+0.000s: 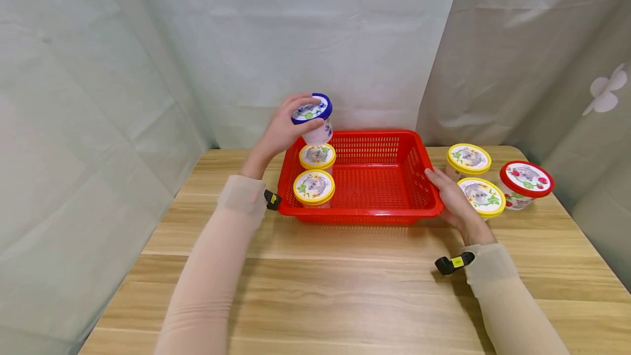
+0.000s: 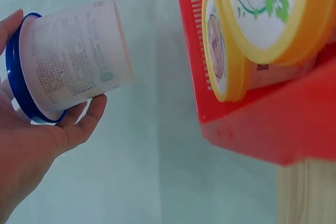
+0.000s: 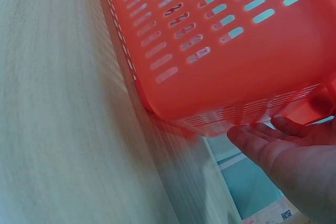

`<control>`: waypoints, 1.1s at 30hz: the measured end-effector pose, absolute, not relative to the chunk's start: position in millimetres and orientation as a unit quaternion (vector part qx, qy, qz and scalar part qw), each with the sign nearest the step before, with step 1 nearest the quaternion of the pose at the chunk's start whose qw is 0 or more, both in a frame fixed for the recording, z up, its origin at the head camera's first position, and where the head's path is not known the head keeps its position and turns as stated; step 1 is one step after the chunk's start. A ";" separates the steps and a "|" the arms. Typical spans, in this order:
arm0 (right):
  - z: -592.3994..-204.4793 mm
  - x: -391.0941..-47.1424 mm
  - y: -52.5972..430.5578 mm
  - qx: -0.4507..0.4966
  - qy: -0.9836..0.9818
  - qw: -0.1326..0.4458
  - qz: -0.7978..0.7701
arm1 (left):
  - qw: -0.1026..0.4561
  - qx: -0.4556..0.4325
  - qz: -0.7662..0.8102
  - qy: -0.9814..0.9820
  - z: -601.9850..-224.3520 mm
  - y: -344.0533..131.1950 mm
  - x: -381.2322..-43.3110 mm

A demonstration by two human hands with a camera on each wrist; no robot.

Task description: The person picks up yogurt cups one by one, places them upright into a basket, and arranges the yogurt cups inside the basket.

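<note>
My left hand (image 1: 286, 125) grips a paper tub with a blue lid (image 1: 311, 109) by its lid, thumb on one side and fingers on the other. It holds the tub in the air over the back left corner of a red plastic basket (image 1: 360, 212). In the left wrist view the side of the blue-lidded tub (image 2: 79, 53) shows printed text. Inside the basket, along its left side, stand two yellow-lidded tubs, a rear one (image 1: 317, 156) and a front one (image 1: 314, 187). At the basket's right rim, my right hand (image 1: 453, 199) holds on, its fingers against the outer wall.
Right of the basket stand two more yellow-lidded tubs, one at the back (image 1: 469, 159) and one nearer (image 1: 481, 197), close to my right hand. Beyond them is a red-lidded tub (image 1: 526, 179). A pale curtain (image 1: 315, 43) hangs behind the wooden table (image 1: 345, 289).
</note>
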State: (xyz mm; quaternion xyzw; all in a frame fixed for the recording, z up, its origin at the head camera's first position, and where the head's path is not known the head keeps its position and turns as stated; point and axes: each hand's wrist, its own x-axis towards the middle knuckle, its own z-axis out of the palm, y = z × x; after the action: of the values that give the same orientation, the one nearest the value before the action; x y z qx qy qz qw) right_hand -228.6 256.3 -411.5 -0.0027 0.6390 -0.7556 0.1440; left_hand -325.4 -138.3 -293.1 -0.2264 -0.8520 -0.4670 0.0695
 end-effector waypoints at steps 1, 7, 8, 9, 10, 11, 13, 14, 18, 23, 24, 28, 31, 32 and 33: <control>-411.4 -228.6 256.5 -0.002 0.639 0.144 -0.755 | 0.070 -0.230 -0.466 -0.852 -293.2 -136.4 -326.2; -411.5 -228.7 256.6 0.001 0.642 0.144 -0.753 | 0.059 -0.243 -0.457 -0.853 -293.7 -125.7 -328.7; -411.5 -228.5 256.7 0.002 0.642 0.144 -0.753 | 0.053 -0.244 -0.456 -0.854 -293.9 -123.7 -329.0; -411.7 -228.4 256.8 0.004 0.643 0.144 -0.752 | 0.048 -0.243 -0.454 -0.856 -294.0 -121.7 -329.5; -411.7 -228.2 256.8 0.005 0.644 0.144 -0.751 | 0.043 -0.242 -0.452 -0.857 -294.3 -119.7 -330.2; -411.8 -228.1 256.8 0.006 0.645 0.144 -0.751 | 0.039 -0.242 -0.451 -0.859 -294.4 -117.7 -330.8; -411.6 -227.8 256.7 0.007 0.645 0.144 -0.751 | 0.035 -0.243 -0.447 -0.860 -294.3 -113.4 -331.6; -411.6 -227.8 256.9 0.007 0.645 0.144 -0.750 | 0.034 -0.245 -0.445 -0.861 -294.2 -111.2 -332.3; -411.3 -228.1 257.5 0.004 0.643 0.142 -0.753 | 0.029 -0.251 -0.437 -0.864 -294.3 -103.2 -334.9; -411.3 -228.0 258.1 0.003 0.643 0.143 -0.752 | 0.013 -0.257 -0.416 -0.872 -296.1 -95.5 -337.1; -411.5 -227.9 257.9 0.002 0.643 0.144 -0.752 | 0.009 -0.260 -0.411 -0.874 -296.7 -94.2 -337.4; -412.0 -227.8 256.7 -0.005 0.647 0.145 -0.748 | -0.009 -0.274 -0.383 -0.882 -299.8 -88.5 -338.8; -412.1 -228.0 256.2 -0.007 0.652 0.146 -0.744 | -0.022 -0.281 -0.364 -0.888 -302.0 -84.2 -339.3; -412.1 -228.1 256.0 -0.009 0.652 0.146 -0.744 | -0.023 -0.283 -0.360 -0.888 -302.4 -82.8 -339.3; -412.2 -228.1 256.0 -0.008 0.653 0.146 -0.743 | -0.026 -0.285 -0.358 -0.889 -302.8 -81.2 -339.8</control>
State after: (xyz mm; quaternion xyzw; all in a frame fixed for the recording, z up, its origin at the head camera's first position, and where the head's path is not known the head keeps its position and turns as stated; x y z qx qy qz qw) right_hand -228.1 256.0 -412.2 -0.0082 0.6527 -0.7433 0.1464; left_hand -339.8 -81.2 -302.8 -0.2854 -0.8887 -0.3578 -0.0263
